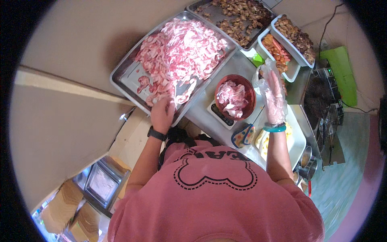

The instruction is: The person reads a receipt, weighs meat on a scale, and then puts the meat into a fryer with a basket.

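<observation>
My bare left hand (163,113), with a black watch at its wrist, reaches over the near edge of a metal tray (127,80). Its fingers touch the raw sliced meat (187,51) heaped there; their tips are hidden, so I cannot tell whether they grip a slice. My right hand (274,96) wears a clear plastic glove and is held flat, with nothing seen in it. To its left, a reddish-brown bowl (253,98) holds a smaller portion of raw meat (232,98). The bowl rests on a white digital scale (214,113) on a metal counter.
Behind are a dark tray (208,16) of browned meat pieces and two white tubs (294,71) of food. A polka-dot cloth mitt (242,136) lies near the counter's front edge. Right of it sits a white tray (297,136) with yellow food. A red-handled pan (309,172) hangs at far right.
</observation>
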A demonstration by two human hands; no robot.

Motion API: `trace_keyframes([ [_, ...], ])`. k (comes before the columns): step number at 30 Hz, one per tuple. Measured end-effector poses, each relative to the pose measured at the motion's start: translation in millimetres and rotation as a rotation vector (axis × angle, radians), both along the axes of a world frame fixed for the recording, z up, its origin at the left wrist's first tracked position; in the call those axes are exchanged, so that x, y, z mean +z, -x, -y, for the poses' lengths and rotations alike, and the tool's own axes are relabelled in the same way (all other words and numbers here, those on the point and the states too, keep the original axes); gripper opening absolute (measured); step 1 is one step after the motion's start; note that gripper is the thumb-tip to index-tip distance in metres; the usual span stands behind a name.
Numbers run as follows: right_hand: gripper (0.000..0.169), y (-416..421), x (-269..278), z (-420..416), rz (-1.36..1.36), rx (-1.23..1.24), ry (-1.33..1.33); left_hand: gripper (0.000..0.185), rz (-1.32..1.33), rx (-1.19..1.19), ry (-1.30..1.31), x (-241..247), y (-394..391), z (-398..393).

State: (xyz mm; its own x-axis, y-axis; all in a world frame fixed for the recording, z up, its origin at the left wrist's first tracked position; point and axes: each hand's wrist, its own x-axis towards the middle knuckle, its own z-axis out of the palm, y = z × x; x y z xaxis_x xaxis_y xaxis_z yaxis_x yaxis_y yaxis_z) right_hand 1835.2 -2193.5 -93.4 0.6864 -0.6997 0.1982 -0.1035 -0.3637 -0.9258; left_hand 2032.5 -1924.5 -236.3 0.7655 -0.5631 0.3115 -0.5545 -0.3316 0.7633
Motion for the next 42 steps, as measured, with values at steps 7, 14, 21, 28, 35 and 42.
trace_keyframes([
  [7,0.076,1,-3,-33,0.198,0.008,-0.452,0.044,-0.745,-0.585,0.096,29,48,57],
  [14,0.073,3,-25,-77,0.407,-0.132,-0.548,0.043,-0.14,-1.147,0.009,109,102,86],
  [21,0.053,18,-17,-65,0.584,-0.455,-0.85,0.019,-0.037,-1.293,0.183,96,121,103],
  [28,0.072,148,-25,9,0.632,-0.754,-0.709,0.037,-0.142,-0.607,-0.174,77,71,122],
  [35,0.07,282,23,104,1.113,-0.552,-0.86,0.057,-0.736,-0.442,-0.331,14,50,137],
  [42,0.045,350,15,173,1.158,-0.191,-1.316,0.043,-1.07,-0.313,-0.254,8,59,151],
])
